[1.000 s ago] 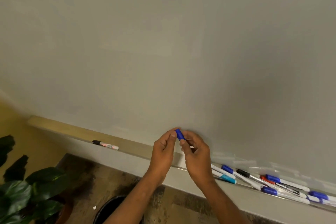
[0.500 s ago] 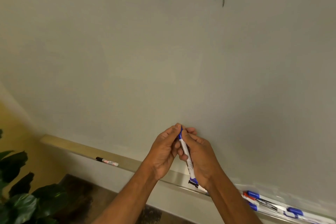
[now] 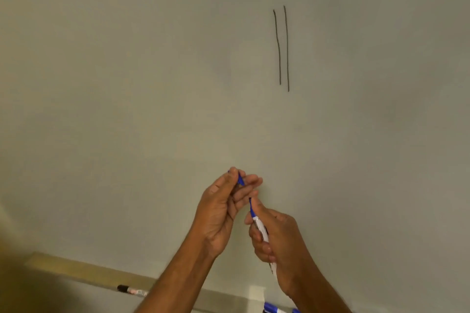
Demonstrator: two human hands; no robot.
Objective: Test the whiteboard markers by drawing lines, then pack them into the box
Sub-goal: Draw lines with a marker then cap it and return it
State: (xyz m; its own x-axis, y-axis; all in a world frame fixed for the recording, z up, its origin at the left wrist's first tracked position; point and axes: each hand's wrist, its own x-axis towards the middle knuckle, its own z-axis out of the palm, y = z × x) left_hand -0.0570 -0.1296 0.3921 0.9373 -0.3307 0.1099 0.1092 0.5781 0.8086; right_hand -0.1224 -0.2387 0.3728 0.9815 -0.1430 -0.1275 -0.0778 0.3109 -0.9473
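1. Our left hand (image 3: 218, 213) pinches a small blue cap (image 3: 240, 180) between thumb and fingertips. The other fingers are loosely extended and the hand is raised in front of the board.
2. Our right hand (image 3: 279, 246) has its fingers curled round the barrel of the blue marker (image 3: 262, 231). The tip is bare and angled up toward the left hand. Cap and tip are near each other but apart.
3. Read: this marker is uncapped and ready to draw. We see no blue stroke on the whiteboard (image 3: 127, 84) yet, so its test is not done.
4. Further out, up and right of the hands, are two dark lines (image 3: 279, 58), roughly vertical and side by side. We take these as two tests logged, but can't tell which markers made them.
5. A ledge (image 3: 84, 270) runs along the near bottom of the board.
   - A black-capped marker (image 3: 131, 290) lies on it, left of the arms.
   - Blue-capped markers (image 3: 273, 309) show at the bottom edge between the arms, mostly cut off, so we can't count them.
6. The box is not in view, and nothing here shows any packing done.
7. Our estimate is early in the test phase.
   - Left to do for this marker: draw the blue line and recap.
   - After that: test the blue-capped markers on the ledge, then pack the whole lot.
   - We can't tell whether the black-capped one still needs testing.
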